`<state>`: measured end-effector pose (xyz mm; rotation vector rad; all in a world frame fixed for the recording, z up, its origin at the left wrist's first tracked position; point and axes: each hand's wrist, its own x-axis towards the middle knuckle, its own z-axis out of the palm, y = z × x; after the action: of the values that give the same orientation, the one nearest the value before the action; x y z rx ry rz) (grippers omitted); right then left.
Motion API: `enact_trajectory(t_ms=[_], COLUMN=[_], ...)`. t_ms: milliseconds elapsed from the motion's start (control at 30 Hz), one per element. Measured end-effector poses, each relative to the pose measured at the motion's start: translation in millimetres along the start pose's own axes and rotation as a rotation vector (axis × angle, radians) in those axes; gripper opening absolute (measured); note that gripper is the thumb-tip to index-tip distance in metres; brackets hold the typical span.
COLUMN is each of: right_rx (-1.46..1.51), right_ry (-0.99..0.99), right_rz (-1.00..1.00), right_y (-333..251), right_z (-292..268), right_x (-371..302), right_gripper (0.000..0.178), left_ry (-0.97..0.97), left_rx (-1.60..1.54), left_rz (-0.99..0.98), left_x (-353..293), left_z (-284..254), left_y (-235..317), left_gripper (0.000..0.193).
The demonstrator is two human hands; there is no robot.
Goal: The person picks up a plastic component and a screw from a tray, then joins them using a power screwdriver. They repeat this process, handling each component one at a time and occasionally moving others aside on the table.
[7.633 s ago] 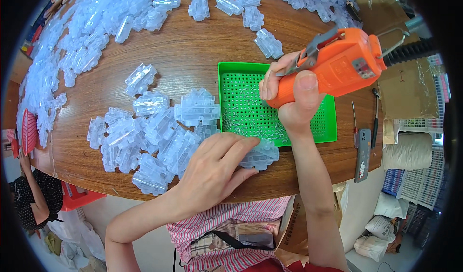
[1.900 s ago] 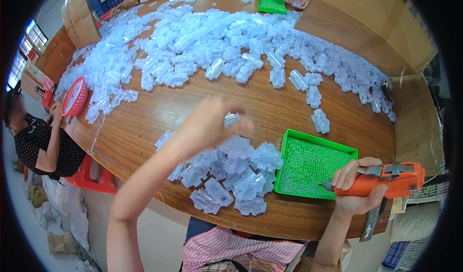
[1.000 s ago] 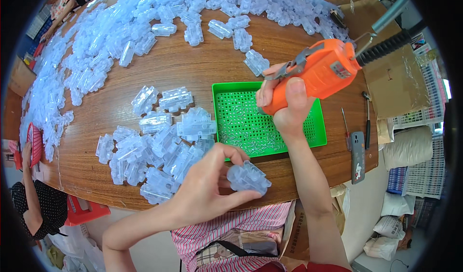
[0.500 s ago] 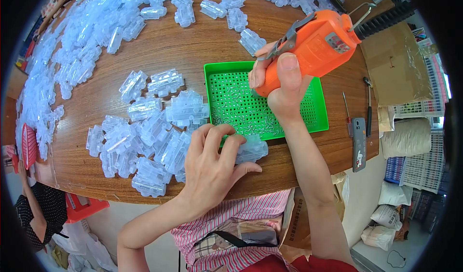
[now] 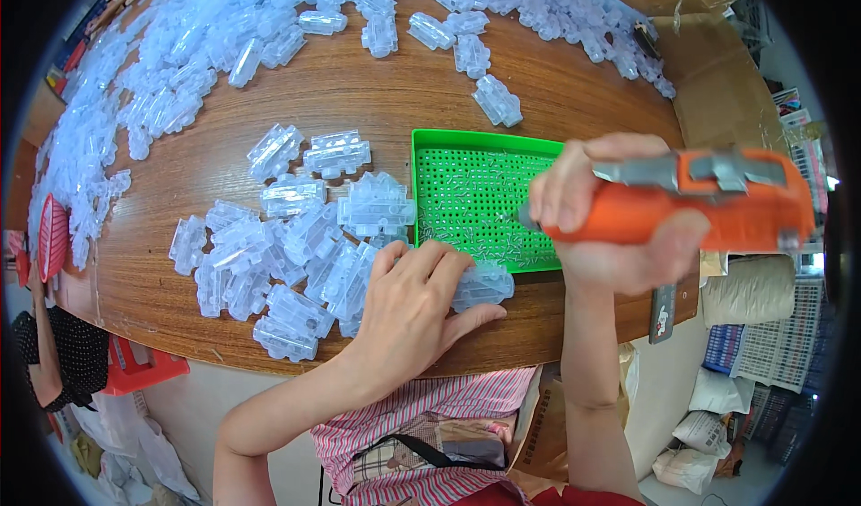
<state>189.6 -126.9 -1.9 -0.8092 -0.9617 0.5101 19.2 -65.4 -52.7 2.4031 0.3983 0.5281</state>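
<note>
In my right hand (image 5: 610, 219), fingers wrapped round its front end, is an orange electric screwdriver (image 5: 717, 192) with a grey lever. It lies nearly level, blurred by motion, its tip pointing left over a green perforated tray (image 5: 414, 183). Many small metal screws (image 5: 439, 233) lie loose in that tray. My left hand (image 5: 413, 300) rests at the near edge of the table, its curled fingers and thumb around a clear plastic casing (image 5: 484, 286) just in front of the tray. Its fingertips are partly hidden. To the left of that hand is a loose heap of similar clear casings (image 5: 260, 255).
A great mass of clear casings (image 5: 224, 22) covers the far and left parts of the wooden table (image 5: 359, 89). A dark phone (image 5: 662, 313) lies at the right edge. Cardboard (image 5: 717, 85) stands at the far right. Another person's arm (image 5: 45, 327) shows at the left beside a pink basket (image 5: 54, 237).
My right hand has swung the screwdriver from steeply tilted to nearly level, its body moving right and nearer. My left hand stays at the same casing. The whole view has shifted slightly.
</note>
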Motion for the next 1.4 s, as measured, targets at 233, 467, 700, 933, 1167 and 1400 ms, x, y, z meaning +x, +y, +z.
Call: enact_trajectory(t_ms=[233,467,700,933,1167,1400], right_rx=[-0.016,-0.011,0.052,-0.309,-0.205,-0.189], right_ry=[-0.051,0.074,0.056,0.260,0.257,0.283], right_rz=[-0.083,0.012,-0.022,-0.028,-0.102,-0.127], right_y=[-20,-5,0,34,54,60], right_z=[12,-1,9,-21,-23,-26], right_x=[-18,-8,5,4,7,6], right_gripper=[0.083,0.079,0.078,0.063,0.021,0.023], left_ry=[0.018,-0.051,-0.257,-0.288,-0.329,-0.149], left_rx=[-0.036,-0.202,-0.280,-0.080,0.276,0.229], left_rz=[0.008,0.031,-0.053,-0.164,-0.063,0.162], left_x=[1,7,27,26,33,30], left_z=[0,-22,-24,-68,-58,-16], left_y=[1,15,18,33,42,35], left_gripper=[0.046,0.034,0.058,0.045,0.029,0.016])
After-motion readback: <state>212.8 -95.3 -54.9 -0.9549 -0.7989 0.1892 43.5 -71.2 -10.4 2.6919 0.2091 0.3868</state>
